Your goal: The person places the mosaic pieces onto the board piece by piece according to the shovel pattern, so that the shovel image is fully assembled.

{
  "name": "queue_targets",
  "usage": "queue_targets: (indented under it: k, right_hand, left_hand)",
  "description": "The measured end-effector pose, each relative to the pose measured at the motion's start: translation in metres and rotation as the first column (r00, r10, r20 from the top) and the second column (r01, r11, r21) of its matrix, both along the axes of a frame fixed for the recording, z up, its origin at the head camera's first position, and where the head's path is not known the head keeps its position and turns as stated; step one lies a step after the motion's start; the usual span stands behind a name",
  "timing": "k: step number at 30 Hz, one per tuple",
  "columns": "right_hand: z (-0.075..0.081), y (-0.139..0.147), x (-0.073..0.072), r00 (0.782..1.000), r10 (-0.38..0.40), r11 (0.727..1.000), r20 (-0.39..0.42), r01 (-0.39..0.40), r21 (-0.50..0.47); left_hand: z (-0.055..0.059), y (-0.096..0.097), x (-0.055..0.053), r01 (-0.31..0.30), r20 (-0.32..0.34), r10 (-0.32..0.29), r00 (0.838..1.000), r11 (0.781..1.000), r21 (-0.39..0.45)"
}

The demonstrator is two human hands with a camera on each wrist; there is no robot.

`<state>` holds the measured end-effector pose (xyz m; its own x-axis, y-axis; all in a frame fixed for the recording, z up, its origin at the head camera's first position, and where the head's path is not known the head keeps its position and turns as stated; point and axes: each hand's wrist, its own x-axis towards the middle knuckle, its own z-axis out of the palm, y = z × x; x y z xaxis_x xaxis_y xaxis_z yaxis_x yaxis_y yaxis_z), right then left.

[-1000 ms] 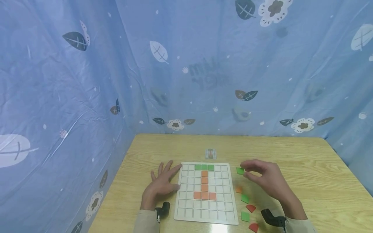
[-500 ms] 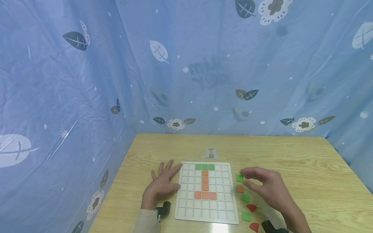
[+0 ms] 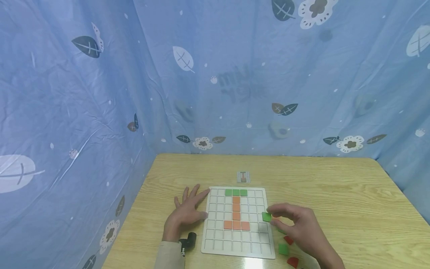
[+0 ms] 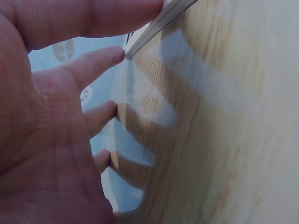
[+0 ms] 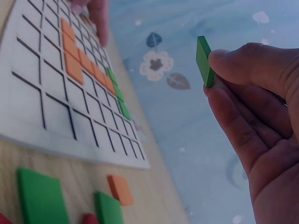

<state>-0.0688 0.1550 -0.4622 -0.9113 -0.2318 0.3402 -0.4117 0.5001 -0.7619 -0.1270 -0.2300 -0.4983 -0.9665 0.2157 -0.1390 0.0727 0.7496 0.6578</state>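
My right hand (image 3: 297,226) pinches a green square tile (image 5: 204,61) between thumb and fingertips. In the head view that tile hangs over the right edge of a white grid board (image 3: 221,246). Spread straight, the fingers of my left hand (image 3: 186,215) rest beside the board, with index fingertip and thumb touching its left edge. A row of green tiles (image 3: 236,192) lies near the top of the grid. Below it runs a column of orange tiles (image 3: 236,207), ending in a row of orange tiles (image 3: 236,225).
Right of the board lie a loose green square (image 3: 283,249), a red quarter-round piece (image 3: 293,262) and, partly hidden by my hand, a second red piece (image 3: 288,240), plus an orange tile (image 5: 120,190). A small pattern card (image 3: 243,176) lies beyond the board.
My right hand has carried the green tile down and to the left, from the table beside the board to over its right edge. The left hand has stayed put.
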Motion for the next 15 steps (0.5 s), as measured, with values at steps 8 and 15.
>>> queue_targets:
  k: [8, 15]
  right_hand:
    - [-0.011, -0.018, 0.009, 0.997, 0.071, 0.995, -0.040, -0.074, -0.067]
    - [-0.027, -0.035, 0.011, 0.986, 0.160, 0.975, -0.044, -0.164, -0.146]
  left_hand:
    - [-0.001, 0.000, 0.000, -0.005, 0.004, 0.005, 1.000, 1.000, -0.002]
    - [0.002, 0.000, 0.001, -0.007, 0.013, 0.007, 1.000, 1.000, 0.000]
